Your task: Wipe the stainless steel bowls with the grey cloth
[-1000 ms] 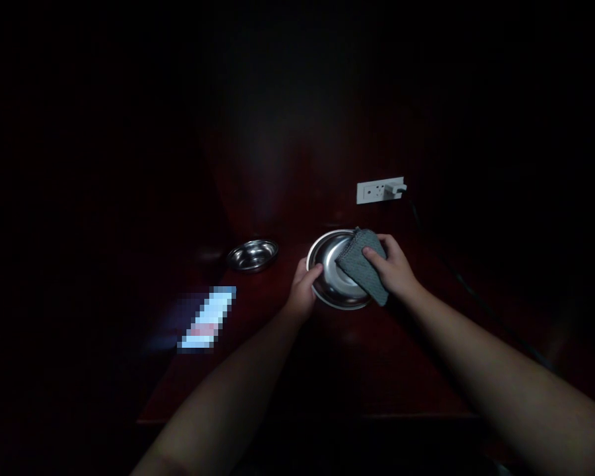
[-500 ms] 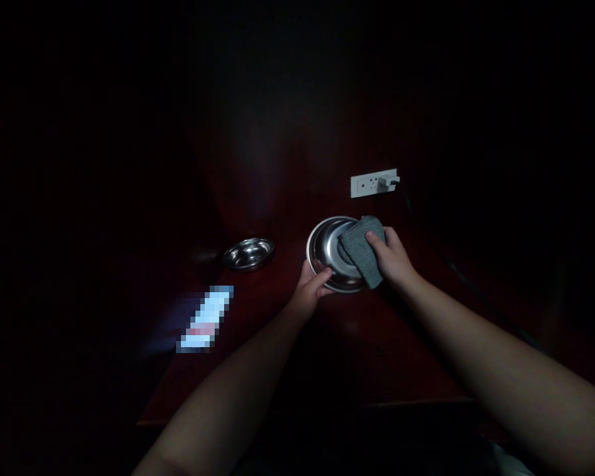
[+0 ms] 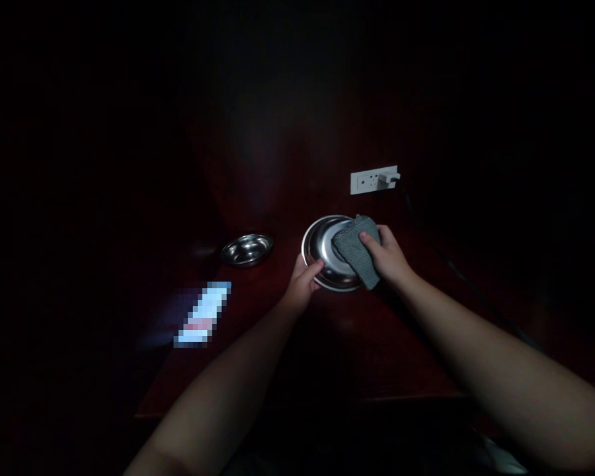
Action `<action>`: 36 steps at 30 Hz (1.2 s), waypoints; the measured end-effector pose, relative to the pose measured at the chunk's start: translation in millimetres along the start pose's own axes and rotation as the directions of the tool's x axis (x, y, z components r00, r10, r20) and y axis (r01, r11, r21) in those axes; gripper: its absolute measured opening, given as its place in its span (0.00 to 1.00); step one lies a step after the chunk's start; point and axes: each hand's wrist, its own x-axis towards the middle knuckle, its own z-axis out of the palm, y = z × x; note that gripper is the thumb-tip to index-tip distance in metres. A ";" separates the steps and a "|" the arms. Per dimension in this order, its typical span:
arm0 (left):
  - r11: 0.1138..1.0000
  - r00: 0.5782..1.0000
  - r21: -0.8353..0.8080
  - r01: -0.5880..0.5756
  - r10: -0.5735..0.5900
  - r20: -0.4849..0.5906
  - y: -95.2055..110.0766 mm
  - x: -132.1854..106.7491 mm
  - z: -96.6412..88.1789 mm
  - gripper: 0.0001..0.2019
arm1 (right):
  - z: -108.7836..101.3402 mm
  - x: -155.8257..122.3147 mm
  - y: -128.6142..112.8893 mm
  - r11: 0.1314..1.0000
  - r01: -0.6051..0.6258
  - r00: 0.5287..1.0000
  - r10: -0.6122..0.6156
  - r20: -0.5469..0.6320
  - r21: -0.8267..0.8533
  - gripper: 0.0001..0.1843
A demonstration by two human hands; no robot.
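A shiny metal bowl (image 3: 323,239) is held tilted above the dark red table, its inside facing me. My left hand (image 3: 302,285) grips its lower left rim, thumb over the edge and fingers behind. In my right hand (image 3: 387,254) is a folded grey-green cloth (image 3: 357,250), pinched with the thumb on top. The cloth lies over the right part of the bowl and hides that side of the rim. A second metal bowl (image 3: 248,250) rests on the table to the left, apart from both hands.
A lit, pixelated screen (image 3: 204,316) lies at the table's left. On the wall behind is a white socket plate (image 3: 361,182) with a plug (image 3: 389,178) in it. A dark cable runs down to the right. The table's front edge (image 3: 327,400) shows faintly; surroundings are dark.
The held bowl, both hands and the cloth have shifted slightly left. The cloth now sits a little further over the bowl's middle. The view has moved slightly too.
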 end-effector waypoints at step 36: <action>0.999 1.000 0.051 0.017 -0.018 0.015 -1.7 -2.9 0.7 0.29 | -2.9 0.0 -3.9 0.999 0.019 1.000 -0.019 -0.018 -0.041 0.26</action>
